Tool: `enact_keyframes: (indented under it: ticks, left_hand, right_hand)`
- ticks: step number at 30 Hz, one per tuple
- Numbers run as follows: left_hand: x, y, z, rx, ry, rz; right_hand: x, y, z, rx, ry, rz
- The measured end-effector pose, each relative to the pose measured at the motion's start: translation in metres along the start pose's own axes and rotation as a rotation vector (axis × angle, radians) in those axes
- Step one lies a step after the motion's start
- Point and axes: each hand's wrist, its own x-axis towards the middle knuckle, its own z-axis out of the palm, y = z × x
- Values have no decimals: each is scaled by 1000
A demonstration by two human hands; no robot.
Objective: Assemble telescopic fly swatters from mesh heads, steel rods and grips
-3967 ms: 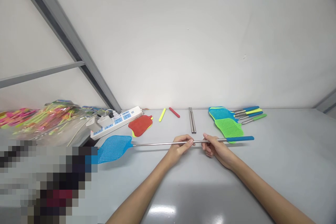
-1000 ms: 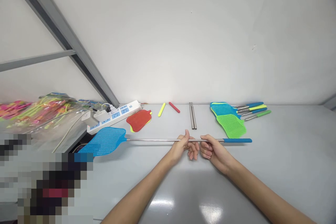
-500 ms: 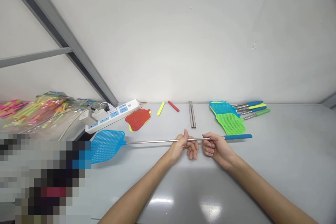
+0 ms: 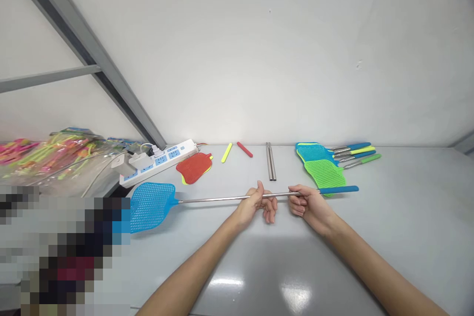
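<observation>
A blue fly swatter (image 4: pixel 153 207) with a long metal telescopic rod spans the table in front of me, its mesh head at the left and its blue handle at the right. My left hand (image 4: pixel 255 203) grips the rod near its middle, thumb raised along it and the fingers loosely curled below. Farther right, my right hand (image 4: pixel 306 203) is closed round the rod just short of the blue handle (image 4: pixel 338 190). Behind the hands lie two metal rods (image 4: pixel 271 163), side by side.
At the back right lie several stacked swatters, a green one (image 4: pixel 326 175) in front. A red swatter head (image 4: pixel 194 168), a yellow handle (image 4: pixel 226 153) and a red handle (image 4: pixel 245 149) lie back left, near a white power strip (image 4: pixel 166 160). Bagged colourful items (image 4: pixel 62 155) are at far left.
My right hand has shifted slightly right with the blue handle, lengthening the bare rod between my hands a little. My left hand has moved slightly left.
</observation>
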Motion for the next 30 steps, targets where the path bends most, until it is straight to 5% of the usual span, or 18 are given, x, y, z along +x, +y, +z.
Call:
enact_keyframes:
  ticks: [30]
  left_hand:
    - [-2, 9, -10, 126, 7, -23]
  right_hand:
    - [-2, -3, -2, -31, -25, -33]
